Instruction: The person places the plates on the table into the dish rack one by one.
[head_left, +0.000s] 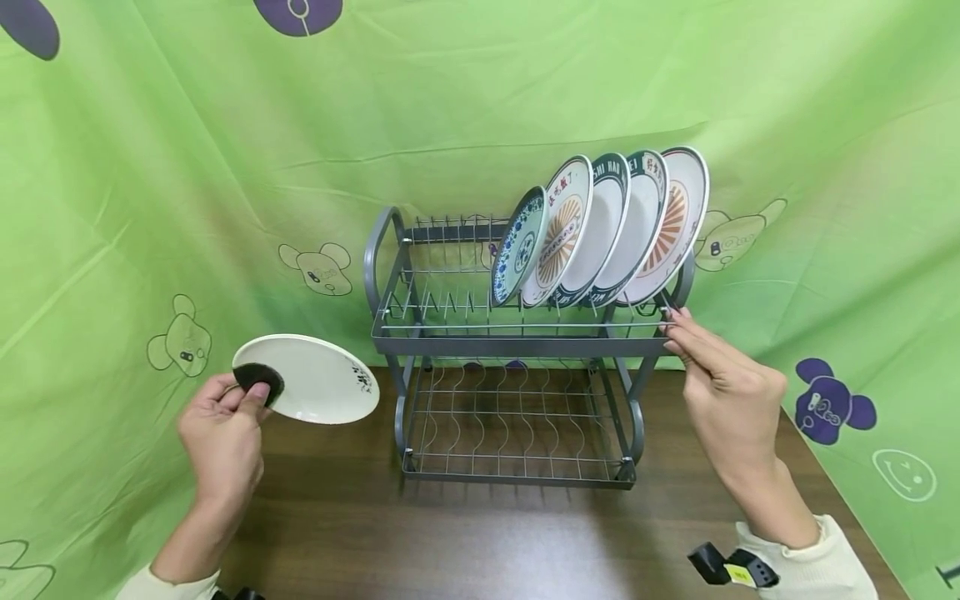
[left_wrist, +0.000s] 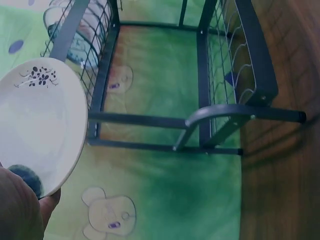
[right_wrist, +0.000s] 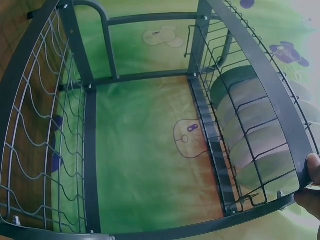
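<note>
My left hand (head_left: 225,442) pinches an oval-looking white plate (head_left: 318,379) by its rim, left of the dish rack. The plate carries a dark round patch under my thumb and a small floral print at the far edge, also seen in the left wrist view on the plate (left_wrist: 45,120). With thumb and fingertips, my right hand (head_left: 731,404) grips the right front corner of the grey two-tier dish rack (head_left: 517,345). A blue-patterned plate (head_left: 519,246) leans at the left end of several upright plates in the upper tier.
Behind the blue-patterned plate stand white plates with sunburst prints (head_left: 678,225) and green-rimmed plates (head_left: 606,229). Wavy wires line the lower tier (head_left: 517,479). The rack stands on a brown wooden surface (head_left: 480,542) against a green cartoon-print cloth (head_left: 450,100).
</note>
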